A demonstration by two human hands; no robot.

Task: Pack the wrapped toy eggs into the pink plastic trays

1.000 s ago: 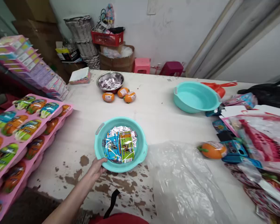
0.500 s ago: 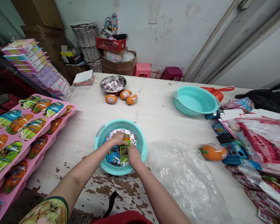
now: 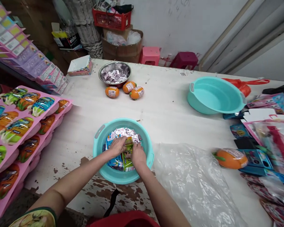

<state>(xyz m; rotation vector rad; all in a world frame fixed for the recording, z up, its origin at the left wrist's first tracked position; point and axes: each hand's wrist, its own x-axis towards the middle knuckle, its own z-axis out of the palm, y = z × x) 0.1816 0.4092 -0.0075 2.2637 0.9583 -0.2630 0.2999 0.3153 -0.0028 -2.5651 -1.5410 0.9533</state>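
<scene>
Both hands are inside a turquoise basin (image 3: 123, 178) near the table's front edge. My left hand (image 3: 117, 146) has its fingers on the upper part of a green packet (image 3: 127, 160). My right hand (image 3: 138, 154) closes on that packet's right side, its fingertips pointing up and left. Blue packets (image 3: 115, 161) lie on the left in the basin, partly under my left hand. Small pink and white sachets (image 3: 125, 131) fill the back of the basin. What lies under the fingers is hidden.
Pink trays of packaged eggs (image 3: 36, 126) stand at left. A steel bowl (image 3: 115, 82) and orange eggs (image 3: 137, 93) sit behind the basin. To the right are a second turquoise basin (image 3: 215, 94), a plastic bag (image 3: 191, 176) and another orange egg (image 3: 231, 158).
The view has moved closer and tilted down. My left hand has shifted slightly down beside the green packet's top, and my right hand's fingers have risen along its right side.
</scene>
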